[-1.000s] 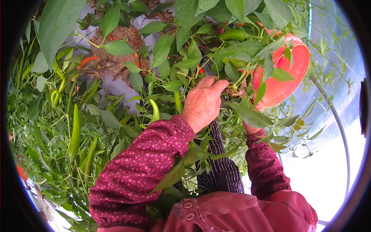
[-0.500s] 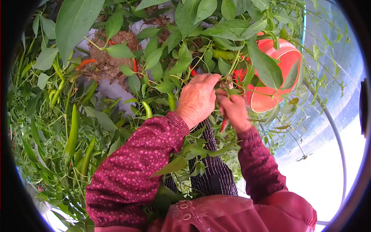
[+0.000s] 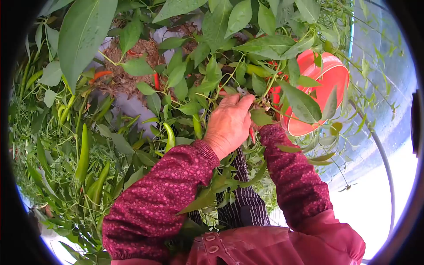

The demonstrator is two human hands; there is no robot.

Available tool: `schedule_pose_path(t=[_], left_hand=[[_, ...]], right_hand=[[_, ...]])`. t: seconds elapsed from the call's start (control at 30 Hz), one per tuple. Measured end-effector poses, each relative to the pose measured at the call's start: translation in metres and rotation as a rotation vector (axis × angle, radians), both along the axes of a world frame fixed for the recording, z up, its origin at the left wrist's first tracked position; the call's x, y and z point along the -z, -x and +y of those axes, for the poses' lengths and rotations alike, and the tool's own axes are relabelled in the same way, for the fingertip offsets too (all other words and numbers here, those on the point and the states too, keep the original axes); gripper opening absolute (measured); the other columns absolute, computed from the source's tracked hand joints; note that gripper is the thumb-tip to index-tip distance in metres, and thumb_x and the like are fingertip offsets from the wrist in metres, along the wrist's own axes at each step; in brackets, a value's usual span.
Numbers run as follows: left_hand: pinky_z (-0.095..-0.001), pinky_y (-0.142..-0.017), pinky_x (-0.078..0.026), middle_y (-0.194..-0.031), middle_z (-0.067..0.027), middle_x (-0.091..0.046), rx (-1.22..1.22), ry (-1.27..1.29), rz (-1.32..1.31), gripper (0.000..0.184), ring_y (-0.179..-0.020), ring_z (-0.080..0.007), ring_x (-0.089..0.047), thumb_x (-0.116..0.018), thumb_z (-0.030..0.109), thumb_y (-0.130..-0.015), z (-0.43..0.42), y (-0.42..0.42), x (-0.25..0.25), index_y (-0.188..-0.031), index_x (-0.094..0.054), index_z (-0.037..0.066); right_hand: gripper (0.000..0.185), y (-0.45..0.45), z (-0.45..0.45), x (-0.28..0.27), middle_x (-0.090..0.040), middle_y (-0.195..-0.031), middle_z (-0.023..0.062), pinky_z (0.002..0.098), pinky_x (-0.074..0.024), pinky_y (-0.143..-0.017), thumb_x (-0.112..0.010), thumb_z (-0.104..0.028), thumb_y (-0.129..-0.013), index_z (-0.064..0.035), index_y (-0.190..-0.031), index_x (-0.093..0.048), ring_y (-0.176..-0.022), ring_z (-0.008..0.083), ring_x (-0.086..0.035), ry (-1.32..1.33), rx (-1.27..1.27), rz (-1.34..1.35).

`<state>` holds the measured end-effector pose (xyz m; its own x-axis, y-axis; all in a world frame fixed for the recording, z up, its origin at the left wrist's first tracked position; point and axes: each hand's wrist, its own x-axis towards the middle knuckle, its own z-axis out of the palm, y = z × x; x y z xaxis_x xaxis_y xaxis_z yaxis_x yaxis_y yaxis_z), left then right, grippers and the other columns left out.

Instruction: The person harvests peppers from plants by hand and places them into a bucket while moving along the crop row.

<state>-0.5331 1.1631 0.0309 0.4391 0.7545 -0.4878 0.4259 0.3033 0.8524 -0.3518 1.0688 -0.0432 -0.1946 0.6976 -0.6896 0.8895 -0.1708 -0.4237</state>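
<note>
My left hand [image 3: 229,123] is in the middle of the pepper plant, its fingers curled among the stems; what they hold, if anything, is hidden. Close on its right, my right hand [image 3: 266,119] is mostly covered by a leaf and the stems, so its fingers do not show. A red pepper [image 3: 252,134] hangs just below, between the two hands. Right of them a red bucket [image 3: 326,92] lies tilted behind leaves, with red peppers [image 3: 275,95] near its left edge. A green pepper [image 3: 170,138] hangs left of my left hand.
Long green peppers [image 3: 83,154] hang among dense foliage at the left. Another red pepper [image 3: 156,81] and an orange-red one [image 3: 101,75] are near the brown soil [image 3: 132,66]. A grey hose [image 3: 385,163] curves beside plastic sheeting [image 3: 375,62] at the right. Large leaves overhang the top.
My right hand came from beside the bucket to my left hand with a red pepper, then moved up behind leaves. My left hand has stayed near the same stems.
</note>
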Motion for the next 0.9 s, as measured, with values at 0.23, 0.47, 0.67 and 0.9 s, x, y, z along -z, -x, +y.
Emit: schedule_pose_path(t=[0.23, 0.47, 0.67, 0.9], left_hand=[[-0.0433, -0.087, -0.046, -0.104, -0.0196, -0.058, -0.005, -0.045, -0.012, 0.028, -0.099, -0.0376, -0.055, -0.055, 0.006, -0.077, -0.002, 0.000, 0.003, -0.104, -0.055, 0.002], [-0.0426, -0.086, -0.047, -0.105, -0.0185, -0.059, -0.009, -0.061, -0.002, 0.030, -0.099, -0.0362, -0.056, -0.056, 0.006, -0.078, -0.002, -0.001, 0.003, -0.109, -0.055, 0.003], [-0.0410, -0.082, -0.049, -0.099, -0.0177, -0.060, -0.032, -0.131, -0.017, 0.029, -0.096, -0.0338, -0.058, -0.055, 0.007, -0.078, -0.006, -0.003, 0.007, -0.107, -0.056, 0.002], [-0.0397, -0.080, -0.048, -0.096, -0.0147, -0.059, 0.055, 0.009, -0.033, 0.030, -0.092, -0.0321, -0.058, -0.056, 0.007, -0.074, -0.001, -0.005, 0.006, -0.104, -0.058, 0.005]], right_hand=[[0.039, 0.011, -0.038, 0.016, -0.062, -0.105, 0.0150, 0.0445, -0.0417, -0.088, -0.062, -0.027, -0.076, -0.0096, -0.111, -0.059, -0.101, 0.0305, -0.057, -0.086, -0.012, -0.003], [0.039, 0.004, -0.031, 0.007, -0.059, -0.112, 0.0137, 0.0420, -0.0386, -0.095, -0.062, -0.029, -0.076, -0.0089, -0.110, -0.059, -0.108, 0.0291, -0.054, -0.099, -0.186, -0.005], [0.031, 0.016, -0.030, -0.001, -0.063, -0.103, 0.0147, 0.0397, -0.0456, -0.085, -0.061, -0.022, -0.080, -0.0055, -0.106, -0.061, -0.096, 0.0296, -0.059, 0.001, -0.008, -0.098], [0.025, 0.027, -0.001, -0.052, -0.065, -0.096, 0.0148, 0.0386, -0.0482, -0.080, -0.060, -0.017, -0.082, -0.0032, -0.103, -0.062, -0.089, 0.0285, -0.062, 0.094, 0.459, 0.098]])
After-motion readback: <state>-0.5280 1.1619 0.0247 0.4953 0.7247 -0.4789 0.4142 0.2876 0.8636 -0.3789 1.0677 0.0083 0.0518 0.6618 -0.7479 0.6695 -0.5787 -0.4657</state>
